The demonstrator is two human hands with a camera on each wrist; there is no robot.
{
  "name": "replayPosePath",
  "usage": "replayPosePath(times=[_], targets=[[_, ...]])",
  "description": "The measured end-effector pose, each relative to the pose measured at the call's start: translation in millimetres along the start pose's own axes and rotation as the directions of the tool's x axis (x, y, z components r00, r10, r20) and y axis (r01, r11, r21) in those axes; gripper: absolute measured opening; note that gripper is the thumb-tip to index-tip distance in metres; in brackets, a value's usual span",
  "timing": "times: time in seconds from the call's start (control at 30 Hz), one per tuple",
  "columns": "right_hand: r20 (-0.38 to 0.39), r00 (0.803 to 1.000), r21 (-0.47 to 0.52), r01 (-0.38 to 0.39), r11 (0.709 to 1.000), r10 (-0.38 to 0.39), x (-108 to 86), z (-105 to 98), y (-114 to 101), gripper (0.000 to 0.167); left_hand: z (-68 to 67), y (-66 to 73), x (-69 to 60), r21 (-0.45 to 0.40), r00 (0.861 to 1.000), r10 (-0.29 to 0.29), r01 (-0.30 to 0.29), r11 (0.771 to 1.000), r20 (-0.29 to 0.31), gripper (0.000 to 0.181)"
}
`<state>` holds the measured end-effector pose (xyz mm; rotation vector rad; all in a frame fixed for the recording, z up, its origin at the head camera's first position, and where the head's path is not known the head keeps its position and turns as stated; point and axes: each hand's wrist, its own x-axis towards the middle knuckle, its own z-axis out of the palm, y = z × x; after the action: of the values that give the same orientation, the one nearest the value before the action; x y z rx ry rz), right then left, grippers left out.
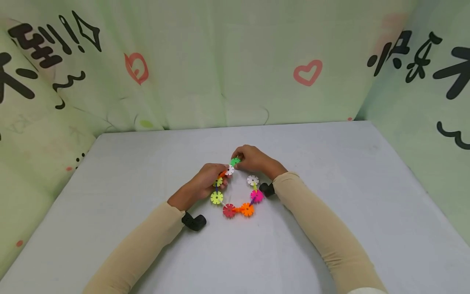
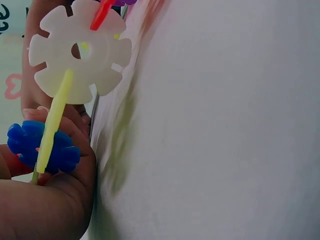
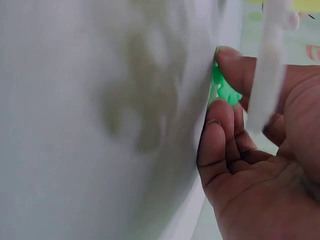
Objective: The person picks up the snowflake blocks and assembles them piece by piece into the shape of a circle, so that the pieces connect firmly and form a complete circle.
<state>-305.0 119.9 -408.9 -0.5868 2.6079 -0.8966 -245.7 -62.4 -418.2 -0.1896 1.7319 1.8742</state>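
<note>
A ring-like chain of notched plastic snowflake discs point(image 1: 217, 198), in several colours, lies on the table between the hands. My left hand point(image 1: 207, 179) grips its upper left end, around an orange and a white disc point(image 1: 229, 170). In the left wrist view, the fingers curl beside a blue disc point(image 2: 62, 155), with a yellow disc point(image 2: 52, 125) edge-on and a larger white disc point(image 2: 55, 30) above. My right hand point(image 1: 253, 158) pinches a green disc point(image 1: 235, 162) between thumb and fingers, right against the white disc. Whether those two interlock is hidden.
The chain's other end, a white disc point(image 1: 253, 180), lies near the black camera point(image 1: 267, 190) on the right wrist. Another black camera point(image 1: 194, 222) sits on the left wrist. A white cloth covers the table point(image 1: 147, 163); printed curtains point(image 1: 227, 65) hang behind and at both sides.
</note>
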Motion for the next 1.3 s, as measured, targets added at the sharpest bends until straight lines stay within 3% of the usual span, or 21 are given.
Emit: replayPosePath(times=[0.23, 0.53, 0.83, 1.03, 1.2, 1.3], targets=[[-0.028, 0.999, 0.039, 0.03, 0.999, -0.029, -7.5, -5.2, 3.8, 0.013, -0.2, 0.3, 0.1, -0.021, 0.999, 0.038, -0.038, 0.999, 0.016, 0.031], [-0.028, 1.0, 0.131, 0.005, 0.991, -0.001, -14.6, -7.0, 11.2, 0.012, -1.3, -0.3, 0.2, -0.029, 0.999, 0.036, -0.036, 0.999, 0.002, 0.032], [-0.078, 0.996, 0.268, 0.065, 0.961, -0.046, -26.3, -10.4, 16.7, 0.013, 3.4, 0.5, 0.7, -0.044, 0.999, 0.032, -0.032, 0.999, 0.008, 0.031], [-0.098, 0.991, 0.365, 0.123, 0.923, -0.093, -32.2, -11.2, 18.7, 0.013, 7.1, 2.7, -0.3, -0.069, 0.999, 0.037, -0.036, 0.997, 0.001, 0.031], [-0.112, 0.989, 0.437, 0.137, 0.889, -0.097, -34.8, -10.4, 21.4, 0.011, 9.4, 3.5, -0.2, -0.084, 0.999, 0.035, -0.034, 0.996, 0.009, 0.031], [-0.106, 0.99, 0.439, 0.129, 0.889, -0.091, -36.5, -9.7, 20.2, 0.011, 10.5, 3.8, 0.3, -0.087, 0.999, 0.043, -0.041, 0.995, 0.015, 0.031]])
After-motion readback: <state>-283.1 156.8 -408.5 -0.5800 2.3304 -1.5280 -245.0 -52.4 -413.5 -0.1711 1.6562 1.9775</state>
